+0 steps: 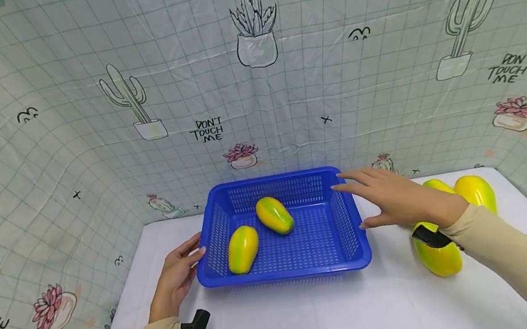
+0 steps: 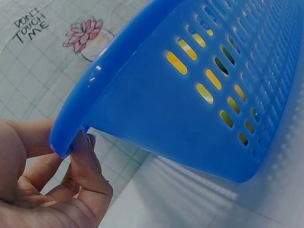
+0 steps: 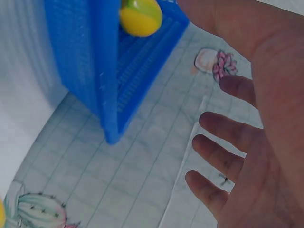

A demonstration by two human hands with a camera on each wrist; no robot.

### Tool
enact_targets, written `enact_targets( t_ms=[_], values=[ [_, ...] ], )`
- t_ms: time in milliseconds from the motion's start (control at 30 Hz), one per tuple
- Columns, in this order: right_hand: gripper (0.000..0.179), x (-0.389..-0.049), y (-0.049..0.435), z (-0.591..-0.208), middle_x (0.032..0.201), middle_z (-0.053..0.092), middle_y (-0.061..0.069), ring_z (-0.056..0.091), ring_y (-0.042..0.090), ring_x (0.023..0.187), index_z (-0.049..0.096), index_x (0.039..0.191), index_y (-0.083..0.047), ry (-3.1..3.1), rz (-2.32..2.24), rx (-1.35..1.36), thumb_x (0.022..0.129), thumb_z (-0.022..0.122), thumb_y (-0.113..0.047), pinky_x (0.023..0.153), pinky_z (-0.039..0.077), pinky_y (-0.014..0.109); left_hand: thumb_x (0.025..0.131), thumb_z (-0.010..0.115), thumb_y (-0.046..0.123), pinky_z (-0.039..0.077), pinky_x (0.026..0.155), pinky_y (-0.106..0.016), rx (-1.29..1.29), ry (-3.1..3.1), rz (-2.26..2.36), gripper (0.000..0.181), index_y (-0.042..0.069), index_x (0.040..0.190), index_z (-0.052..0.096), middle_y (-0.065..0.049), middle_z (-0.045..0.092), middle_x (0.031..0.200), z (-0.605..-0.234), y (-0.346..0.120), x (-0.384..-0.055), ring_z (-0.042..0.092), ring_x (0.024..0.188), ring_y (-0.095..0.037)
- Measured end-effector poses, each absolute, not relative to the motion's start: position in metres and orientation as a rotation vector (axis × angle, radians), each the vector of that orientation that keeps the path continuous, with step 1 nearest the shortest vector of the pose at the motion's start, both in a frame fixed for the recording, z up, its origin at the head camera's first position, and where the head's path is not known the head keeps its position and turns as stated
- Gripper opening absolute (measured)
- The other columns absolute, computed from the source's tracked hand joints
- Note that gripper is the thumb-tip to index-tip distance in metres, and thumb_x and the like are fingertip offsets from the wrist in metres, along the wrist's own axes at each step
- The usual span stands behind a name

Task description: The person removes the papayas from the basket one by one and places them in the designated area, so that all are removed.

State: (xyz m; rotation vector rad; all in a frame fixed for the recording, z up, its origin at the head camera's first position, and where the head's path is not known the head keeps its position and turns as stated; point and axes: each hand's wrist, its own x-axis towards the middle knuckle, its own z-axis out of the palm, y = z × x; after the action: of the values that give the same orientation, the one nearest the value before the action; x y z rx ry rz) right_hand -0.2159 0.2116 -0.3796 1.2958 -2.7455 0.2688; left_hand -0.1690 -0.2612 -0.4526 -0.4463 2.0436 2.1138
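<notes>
A blue plastic basket [image 1: 291, 273] with slotted walls stands on the white table. Inside it lie two oblong yellow-green fruits shaped like papayas, one fruit [image 1: 243, 250] by the left wall and another fruit [image 1: 274, 215] nearer the back. My left hand [image 1: 176, 276] pinches the basket's left rim between thumb and fingers; the left wrist view shows the fingers curled under the rim [image 2: 90, 90]. At the right rim my right hand [image 1: 392, 196] hovers with fingers spread and nothing in the palm. In the right wrist view its fingers [image 3: 223, 128] are loosely extended beside the basket.
On the table at the right, partly behind my right forearm, are several more yellow-green fruits, among them a front fruit [image 1: 441, 257] and a back fruit [image 1: 477, 194]. A patterned cloth [image 1: 302, 83] with cactus drawings hangs behind and around the table [image 1: 289, 327].
</notes>
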Motion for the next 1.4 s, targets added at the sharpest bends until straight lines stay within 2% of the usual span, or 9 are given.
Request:
enact_targets(
  t_ms=[167, 467, 767, 1067, 1400],
  values=[
    [0.085, -0.229, 0.189, -0.378, 0.163, 0.042, 0.021, 0.044, 0.046, 0.145, 0.049, 0.156, -0.010, -2.776, 0.258, 1.351, 0.086, 0.090, -0.034, 0.116, 0.037, 0.069, 0.107, 0.055, -0.002, 0.058, 0.085, -0.017, -0.450, 2.047, 2.108, 0.056, -0.003, 0.160, 0.039, -0.019, 0.047, 0.149, -0.451, -0.261, -0.169, 0.065, 0.096, -0.005],
    [0.091, -0.252, 0.153, -0.383, 0.165, 0.039, 0.021, 0.042, 0.044, 0.148, 0.045, 0.159, -0.010, -2.825, 0.148, 1.404, 0.086, 0.089, -0.040, 0.119, 0.037, 0.063, 0.107, 0.055, -0.003, 0.058, 0.085, -0.018, -0.456, 2.041, 2.122, 0.055, -0.004, 0.160, 0.040, -0.017, 0.048, 0.146, -0.452, -0.261, -0.170, 0.064, 0.095, -0.005],
    [0.093, -0.265, 0.125, -0.390, 0.168, 0.034, 0.020, 0.036, 0.044, 0.152, 0.042, 0.162, -0.013, -2.907, 0.184, 1.434, 0.086, 0.090, -0.036, 0.123, 0.031, 0.064, 0.107, 0.055, -0.003, 0.058, 0.084, -0.017, -0.458, 2.053, 2.112, 0.055, -0.004, 0.160, 0.040, -0.018, 0.049, 0.145, -0.452, -0.261, -0.168, 0.065, 0.094, -0.005],
    [0.092, -0.276, 0.098, -0.402, 0.167, 0.035, 0.020, 0.039, 0.044, 0.151, 0.043, 0.161, -0.013, -2.932, 0.109, 1.476, 0.086, 0.091, -0.033, 0.122, 0.033, 0.062, 0.106, 0.056, -0.003, 0.058, 0.084, -0.018, -0.468, 2.056, 2.116, 0.055, -0.004, 0.159, 0.041, -0.019, 0.049, 0.146, -0.452, -0.260, -0.168, 0.065, 0.094, -0.006],
    [0.094, -0.286, 0.074, -0.414, 0.170, 0.031, 0.017, 0.036, 0.042, 0.153, 0.038, 0.164, -0.017, -3.010, 0.060, 1.477, 0.087, 0.090, -0.030, 0.125, 0.030, 0.061, 0.106, 0.056, -0.003, 0.058, 0.084, -0.017, -0.470, 2.066, 2.115, 0.055, -0.004, 0.159, 0.042, -0.021, 0.047, 0.148, -0.452, -0.260, -0.168, 0.065, 0.096, -0.006]
  ],
)
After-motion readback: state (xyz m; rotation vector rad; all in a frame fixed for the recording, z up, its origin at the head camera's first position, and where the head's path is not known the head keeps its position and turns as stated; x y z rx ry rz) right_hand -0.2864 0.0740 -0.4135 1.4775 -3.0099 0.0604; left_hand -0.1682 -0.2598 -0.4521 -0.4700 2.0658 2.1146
